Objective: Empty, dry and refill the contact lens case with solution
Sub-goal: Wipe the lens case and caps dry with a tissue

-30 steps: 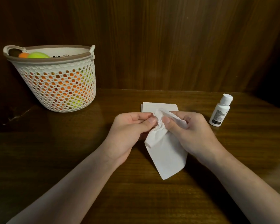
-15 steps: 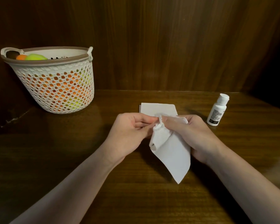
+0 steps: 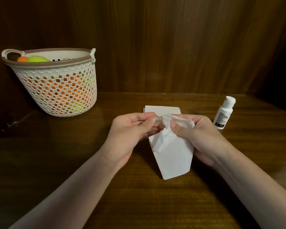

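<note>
My left hand (image 3: 130,129) and my right hand (image 3: 196,134) meet above the middle of the table. A white tissue (image 3: 173,156) hangs down from between them. My right hand pinches its crumpled top and presses it toward my left fingertips. My left fingers pinch a small pale thing, the lens case (image 3: 157,119), almost wholly hidden by fingers and tissue. A small white solution bottle (image 3: 223,114) with its cap on stands upright to the right of my right hand.
A folded white tissue (image 3: 162,109) lies flat on the wooden table (image 3: 73,162) just behind my hands. A white mesh basket (image 3: 59,90) holding orange and green balls stands at the back left. A dark wooden wall closes the back.
The hanging tissue has shifted slightly and its top is bunched more tightly against my left fingertips. Both hands stay together at the same spot.
</note>
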`<state>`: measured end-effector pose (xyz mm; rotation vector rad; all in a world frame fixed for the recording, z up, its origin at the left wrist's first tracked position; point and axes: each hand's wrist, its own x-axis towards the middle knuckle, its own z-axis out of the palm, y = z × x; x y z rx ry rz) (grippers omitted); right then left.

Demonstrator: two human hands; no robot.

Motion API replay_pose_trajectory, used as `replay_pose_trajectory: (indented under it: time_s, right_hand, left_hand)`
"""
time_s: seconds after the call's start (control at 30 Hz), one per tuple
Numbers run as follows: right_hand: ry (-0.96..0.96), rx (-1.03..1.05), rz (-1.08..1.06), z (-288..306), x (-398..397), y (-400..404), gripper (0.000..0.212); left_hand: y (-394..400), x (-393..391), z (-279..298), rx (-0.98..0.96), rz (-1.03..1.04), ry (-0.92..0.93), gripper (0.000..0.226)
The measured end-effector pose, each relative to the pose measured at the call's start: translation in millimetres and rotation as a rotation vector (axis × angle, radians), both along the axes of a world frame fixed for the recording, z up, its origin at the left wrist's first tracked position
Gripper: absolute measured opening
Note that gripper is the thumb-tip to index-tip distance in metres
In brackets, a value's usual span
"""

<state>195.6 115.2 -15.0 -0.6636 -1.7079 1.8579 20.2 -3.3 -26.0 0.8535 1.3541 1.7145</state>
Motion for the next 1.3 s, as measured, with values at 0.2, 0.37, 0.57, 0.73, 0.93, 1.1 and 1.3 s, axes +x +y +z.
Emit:
replay_pose_trajectory:
  time_s: [0.2,0.37,0.57,0.73,0.93,1.1,1.3]
  right_hand:
    - [-0.052,0.291,-0.149,-3,-4,-7,0.031]
    - [-0.101,0.341,-0.188,-6,-5,-8,0.026]
    - [-0.070,0.216,-0.176,-3,-3,-6,0.033]
    - [-0.017,0.197,-0.089,-1,-4,-7,0.017]
    - [-0.056,0.298,-0.198,-7,-3,-5,0.037]
    - [-0.029,0.284,-0.132,-4,-2,-2,0.028]
    - [0.013,0.229,-0.038,-3,2,5,0.023]
  left_hand:
    - [-1,2,2,-0.017,-0.076,-0.036,0.024]
    - [1,4,2,-0.059,-0.058,0.001,0.021]
    - [4,3,1,-0.097,-0.011,0.058,0.025]
    - [-3,-1,4,-0.005,-0.063,-0.012,0.023]
    - [1,4,2,-0.067,-0.071,0.066,0.021]
    - [-1,2,4,-0.023,-0.068,0.033,0.027]
    - [-1,1,5,0.030,-0.065,-0.012,0.027]
